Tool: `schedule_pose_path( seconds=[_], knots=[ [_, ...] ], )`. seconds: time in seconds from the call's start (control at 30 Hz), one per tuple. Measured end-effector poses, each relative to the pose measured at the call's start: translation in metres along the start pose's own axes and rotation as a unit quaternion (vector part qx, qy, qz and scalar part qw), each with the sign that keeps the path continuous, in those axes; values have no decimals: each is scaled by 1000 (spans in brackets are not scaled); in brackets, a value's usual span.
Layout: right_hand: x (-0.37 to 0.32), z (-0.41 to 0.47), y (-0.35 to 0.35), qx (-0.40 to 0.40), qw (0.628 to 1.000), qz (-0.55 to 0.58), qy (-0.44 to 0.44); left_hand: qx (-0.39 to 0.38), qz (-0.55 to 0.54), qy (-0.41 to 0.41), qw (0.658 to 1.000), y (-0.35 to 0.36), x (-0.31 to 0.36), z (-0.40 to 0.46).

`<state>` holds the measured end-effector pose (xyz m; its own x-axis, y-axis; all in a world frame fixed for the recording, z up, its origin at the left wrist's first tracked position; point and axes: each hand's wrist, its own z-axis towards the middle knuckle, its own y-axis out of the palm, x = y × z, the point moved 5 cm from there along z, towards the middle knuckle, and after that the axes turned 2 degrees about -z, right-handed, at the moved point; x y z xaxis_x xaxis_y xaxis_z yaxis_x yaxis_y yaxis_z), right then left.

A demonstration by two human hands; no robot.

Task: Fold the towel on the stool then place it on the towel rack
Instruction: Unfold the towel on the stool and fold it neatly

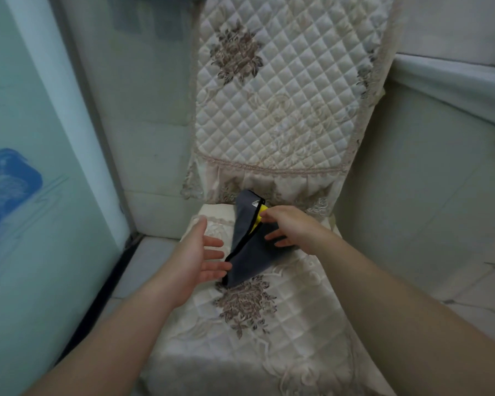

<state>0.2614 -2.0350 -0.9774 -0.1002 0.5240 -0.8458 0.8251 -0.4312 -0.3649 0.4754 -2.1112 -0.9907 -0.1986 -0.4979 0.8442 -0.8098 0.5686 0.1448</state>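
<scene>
chair (283, 110) fills most of the view, its back and seat under a quilted cream cover (303, 324) with brown embroidered flowers; the seat spreads beneath both hands and runs on toward the camera past the forearms. frosted glass panel (35, 195) with a blue figure stands well to the left of the left hand, with a dark strip of floor sill between it and the seat edge. pale tiled wall (426, 210) rises to the right of the right hand, a ledge jutting out higher up.

towel (247, 252), grey with a black trim and a yellow strip showing in its fold, sits on the seat between the two hands, one side lifted into a peak toward the chair back.

right hand (286, 224) grasps the raised side, thumb and fingers pinching it near the yellow strip. left hand (195, 252) is released, palm turned inward, fingers straight, their tips touching or almost touching the towel's black edge; i cannot tell which.
</scene>
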Motion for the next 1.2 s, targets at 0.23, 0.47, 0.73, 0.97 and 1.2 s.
schedule_pose_path(
  seconds=[0.23,0.47,0.73,0.97,1.2],
  knots=[
    [11,10,0,-13,1000,-15,2,-31,-71,-37,996,11,-13,-12],
    [12,11,9,-52,999,9,-7,-38,-117,-24,992,20,-19,-20],
    [9,14,8,-37,999,12,-28,6,-65,66,996,-1,-10,-21],
    [-6,6,-6,-48,997,-49,-47,-57,36,141,988,-9,7,-29],
    [-11,4,-4,-65,992,-93,-46,-91,91,159,979,-16,13,-37]
  ],
)
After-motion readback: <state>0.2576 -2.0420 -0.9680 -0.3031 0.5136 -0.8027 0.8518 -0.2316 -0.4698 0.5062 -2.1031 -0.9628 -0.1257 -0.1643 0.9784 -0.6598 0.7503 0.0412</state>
